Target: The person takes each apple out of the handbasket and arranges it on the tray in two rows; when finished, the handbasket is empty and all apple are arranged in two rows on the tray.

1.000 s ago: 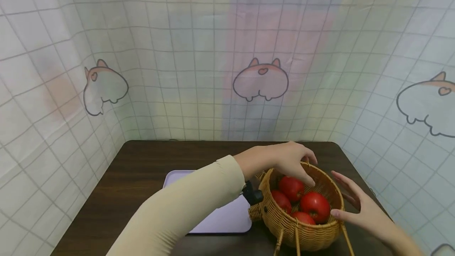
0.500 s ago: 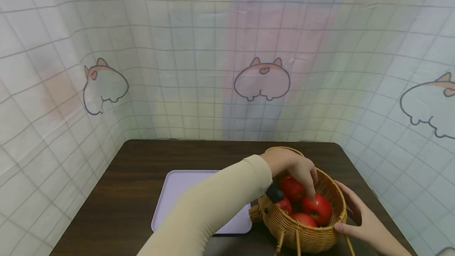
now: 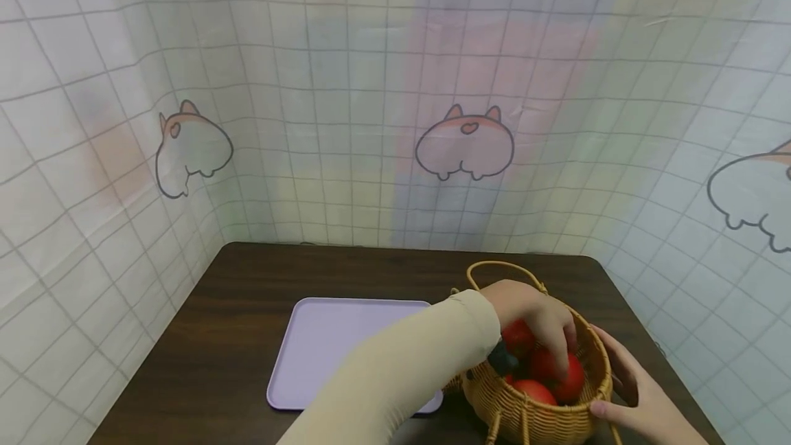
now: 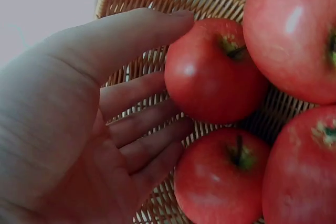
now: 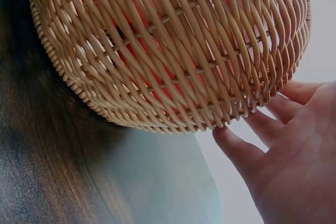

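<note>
A wicker basket with several red apples stands at the right of the table. Inside it, my left hand reaches down from above at one apple. In the left wrist view the thumb tip meets that apple's edge, while the fairly straight fingers extend along its far side, their tips partly hidden. Another apple lies just beside the fingers. My right hand rests against the basket's right side, thumb near the rim; the right wrist view shows spread fingers touching the weave from outside.
A flat lilac tray lies left of the basket, partly covered by my left sleeve. The dark wooden table ends at a patterned cloth backdrop. The basket's looped handle sticks up behind the left wrist.
My left hand has moved from above the rim down into the basket, onto an apple. The right hand has come to the basket's side and stays there. The view has shifted slightly.
</note>
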`<action>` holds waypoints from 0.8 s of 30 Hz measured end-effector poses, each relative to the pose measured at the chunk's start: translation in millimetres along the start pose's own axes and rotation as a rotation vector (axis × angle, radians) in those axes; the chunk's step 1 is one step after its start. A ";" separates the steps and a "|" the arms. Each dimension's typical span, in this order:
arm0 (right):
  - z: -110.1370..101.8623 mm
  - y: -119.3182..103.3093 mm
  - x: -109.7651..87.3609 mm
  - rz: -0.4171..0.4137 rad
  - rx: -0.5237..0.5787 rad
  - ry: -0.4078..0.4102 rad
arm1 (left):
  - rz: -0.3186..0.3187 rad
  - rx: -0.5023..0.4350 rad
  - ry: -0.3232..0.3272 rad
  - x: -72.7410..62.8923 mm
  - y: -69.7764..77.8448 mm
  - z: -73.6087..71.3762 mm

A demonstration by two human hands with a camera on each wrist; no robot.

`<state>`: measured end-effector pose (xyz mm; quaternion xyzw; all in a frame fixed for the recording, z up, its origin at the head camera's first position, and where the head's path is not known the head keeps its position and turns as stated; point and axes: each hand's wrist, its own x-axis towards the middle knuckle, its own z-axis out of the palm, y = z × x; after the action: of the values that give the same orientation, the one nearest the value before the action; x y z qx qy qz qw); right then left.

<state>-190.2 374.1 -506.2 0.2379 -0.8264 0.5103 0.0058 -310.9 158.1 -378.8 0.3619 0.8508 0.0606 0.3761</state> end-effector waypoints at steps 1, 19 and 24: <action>-0.4 0.2 -0.8 -0.005 0.003 -0.002 | -0.002 0.004 -0.004 2.3 1.7 0.5; 1.6 -0.1 1.3 -0.011 0.041 -0.008 | -0.079 0.123 0.001 37.7 7.4 12.7; -0.1 0.5 -1.3 -0.021 0.024 -0.005 | -0.010 0.136 0.034 38.6 5.9 10.5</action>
<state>-189.2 374.9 -506.9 0.2481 -0.8177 0.5195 0.0061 -317.9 186.2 -407.0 0.3813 0.8610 0.0069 0.3366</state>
